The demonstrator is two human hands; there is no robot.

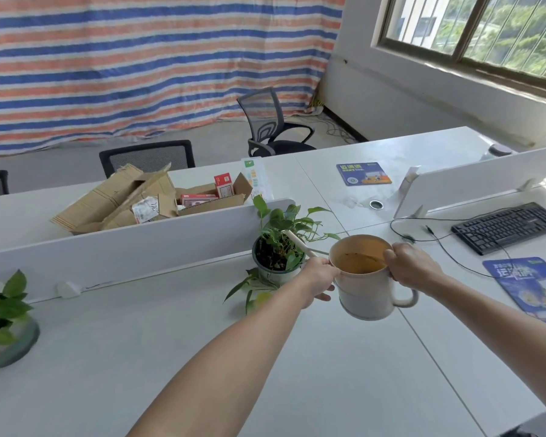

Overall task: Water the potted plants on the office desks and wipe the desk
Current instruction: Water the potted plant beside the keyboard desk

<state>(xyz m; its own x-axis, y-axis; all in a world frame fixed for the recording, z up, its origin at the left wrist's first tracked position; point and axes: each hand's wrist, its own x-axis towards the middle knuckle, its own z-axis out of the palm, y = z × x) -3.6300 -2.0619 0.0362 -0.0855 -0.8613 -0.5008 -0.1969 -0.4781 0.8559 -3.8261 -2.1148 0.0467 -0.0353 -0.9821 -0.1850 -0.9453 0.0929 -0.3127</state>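
A beige watering can [368, 291] hangs above the white desk [171, 357], held in both hands. Its thin spout [300, 244] points left into the leaves of a potted plant [279, 247] in a grey-green pot. My left hand [319, 279] grips the can's left side near the spout's base. My right hand [413, 266] grips the rim at the right, above the handle. Brownish water shows inside the can. A second potted plant [4, 313] stands at the desk's left edge.
A low white partition [123, 244] runs behind the plants. Beyond it lie opened cardboard boxes [139, 197]. To the right are a black keyboard [508, 227], its cable, a blue mouse pad [536, 288] and a second partition. Office chairs [271, 124] stand behind the desks.
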